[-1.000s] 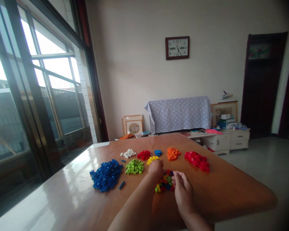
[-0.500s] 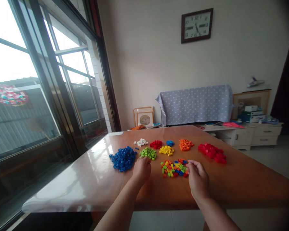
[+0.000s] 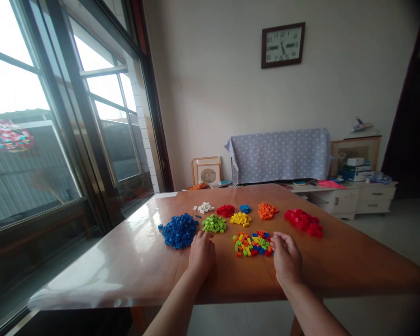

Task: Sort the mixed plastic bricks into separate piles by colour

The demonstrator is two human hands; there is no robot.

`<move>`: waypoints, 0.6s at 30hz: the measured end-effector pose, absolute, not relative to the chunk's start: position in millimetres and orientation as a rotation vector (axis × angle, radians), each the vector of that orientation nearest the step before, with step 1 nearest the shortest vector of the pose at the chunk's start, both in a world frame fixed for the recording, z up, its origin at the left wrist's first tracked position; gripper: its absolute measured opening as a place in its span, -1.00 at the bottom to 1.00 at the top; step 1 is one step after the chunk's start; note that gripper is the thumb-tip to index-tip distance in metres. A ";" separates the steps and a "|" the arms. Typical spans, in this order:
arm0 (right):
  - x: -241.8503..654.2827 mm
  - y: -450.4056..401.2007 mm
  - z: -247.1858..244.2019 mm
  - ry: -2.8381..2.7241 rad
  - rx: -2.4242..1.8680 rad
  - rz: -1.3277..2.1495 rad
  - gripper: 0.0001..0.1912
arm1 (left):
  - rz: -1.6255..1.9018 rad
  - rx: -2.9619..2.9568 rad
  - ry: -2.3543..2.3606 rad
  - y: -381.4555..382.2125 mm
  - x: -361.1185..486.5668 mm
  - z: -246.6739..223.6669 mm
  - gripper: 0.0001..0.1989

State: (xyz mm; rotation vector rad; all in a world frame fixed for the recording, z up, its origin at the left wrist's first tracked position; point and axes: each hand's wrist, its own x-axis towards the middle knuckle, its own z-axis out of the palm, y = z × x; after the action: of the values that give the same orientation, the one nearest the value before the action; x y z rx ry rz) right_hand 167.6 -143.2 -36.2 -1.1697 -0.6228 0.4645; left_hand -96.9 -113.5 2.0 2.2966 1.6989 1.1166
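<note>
My left hand (image 3: pixel 202 252) rests just below the light green brick pile (image 3: pixel 214 224), right of the big blue pile (image 3: pixel 179 231); its fingers are curled and what they hold, if anything, is hidden. At the right edge of the mixed-colour pile (image 3: pixel 252 243), my right hand (image 3: pixel 287 254) has thumb and fingers pressed together, with whatever is between them too small to name. Behind the mixed bricks lies a yellow pile (image 3: pixel 241 219).
Farther back on the table (image 3: pixel 126 261) are white (image 3: pixel 205 207), red (image 3: pixel 226 210), small blue (image 3: pixel 245 208) and orange (image 3: pixel 268 211) piles. A larger red pile (image 3: pixel 304 222) lies at the right. A cloth-covered object (image 3: pixel 280 156) stands beyond.
My left hand has drawn slightly back from the green pile, its fingers less tightly curled. My right hand stays beside the mixed pile. The camera view has shifted slightly.
</note>
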 end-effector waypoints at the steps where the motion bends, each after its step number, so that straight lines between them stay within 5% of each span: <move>1: 167.0 -143.6 -35.2 -0.616 -1.164 0.471 -0.62 | 1.152 2.298 1.668 -116.2 -91.2 2.0 -0.70; 18: 185.4 -148.6 -22.4 -0.372 -0.969 0.562 -0.67 | 1.076 2.219 1.501 -146.6 -25.4 -5.3 -0.79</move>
State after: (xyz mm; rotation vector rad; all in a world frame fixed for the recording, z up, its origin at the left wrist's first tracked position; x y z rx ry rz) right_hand 185.4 -148.6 -22.4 -0.9688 -0.3717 0.5624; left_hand -25.4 -146.6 -5.3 2.2192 1.5014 1.0757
